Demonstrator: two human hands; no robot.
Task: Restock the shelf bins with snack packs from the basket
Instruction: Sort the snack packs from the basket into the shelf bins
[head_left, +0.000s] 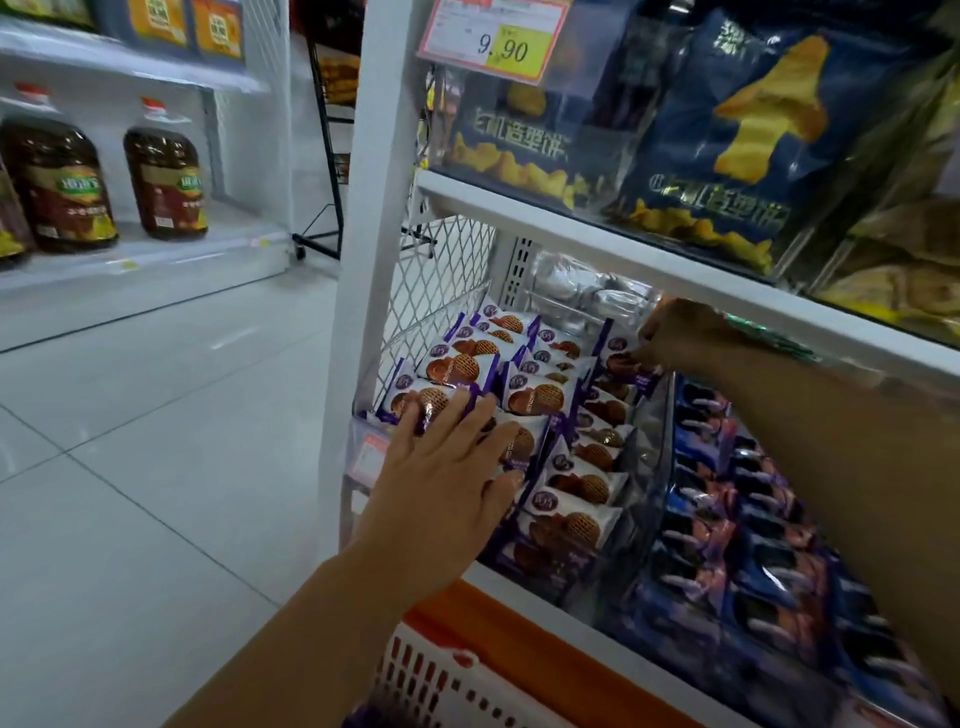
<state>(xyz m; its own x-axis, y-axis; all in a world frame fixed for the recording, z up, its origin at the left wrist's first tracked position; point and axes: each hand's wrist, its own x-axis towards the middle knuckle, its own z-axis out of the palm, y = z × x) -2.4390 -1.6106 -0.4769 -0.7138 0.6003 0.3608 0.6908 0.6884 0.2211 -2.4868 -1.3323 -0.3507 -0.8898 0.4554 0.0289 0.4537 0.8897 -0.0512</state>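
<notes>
Frame centre: left hand (447, 467), fingers straight, presses the front waffle packs (540, 397); right hand (680, 338) pinches one pack (618, 364) at the shelf bin's (647, 452) rear. Best seat it upright against the braced rows. Basket (441, 675) bottom centre.

Both arms are out in front of me, forearms bare. My left hand (447, 467) is palm down with the fingers straight and a bit spread, thumb sticking out toward the inside, forearm coming up from the lower left. My right hand (680, 338) is higher and further out. That arm stretches in from the right, and its curled fingertips are pinching a snack pack (618, 364).
</notes>
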